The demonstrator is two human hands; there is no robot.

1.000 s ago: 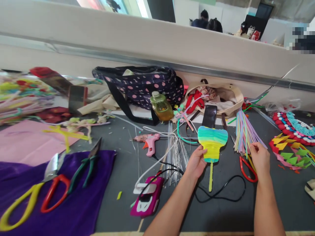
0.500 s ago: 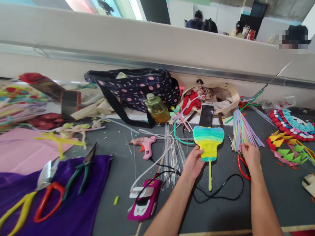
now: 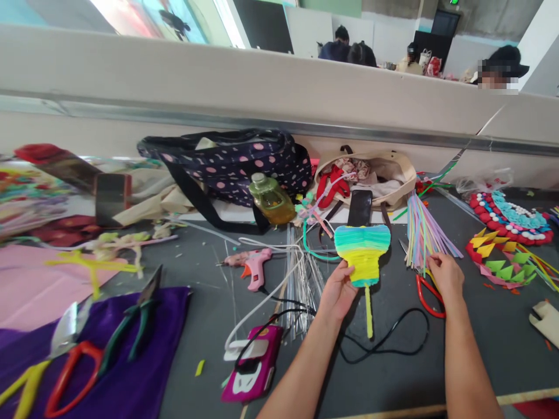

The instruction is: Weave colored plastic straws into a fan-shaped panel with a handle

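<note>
My left hand (image 3: 340, 291) grips a small fan-shaped craft piece (image 3: 362, 256) at its left edge, thumb on the front. The piece has blue-green bands across its top, a yellow body and a thin yellow-green stick pointing down. On the right, my right hand (image 3: 446, 279) has its fingers drawn together at the lower ends of a bundle of pastel strips (image 3: 425, 230). Beneath that hand lies a pair of scissors (image 3: 425, 297) with a red handle loop showing. Whether the fingertips pinch a strip or the scissors is hidden.
A pink glue gun (image 3: 251, 266), clear sticks (image 3: 301, 285) and a magenta case (image 3: 255, 364) lie left of my arms. Behind stand a dotted bag (image 3: 227, 169), a green bottle (image 3: 273, 201) and a beige tote (image 3: 402, 174). Pliers (image 3: 140, 314) rest on purple cloth (image 3: 161, 361).
The view has shifted slightly, so most things sit a little further left. My left hand keeps the fan-shaped piece; my right hand stays by the strips and scissors.
</note>
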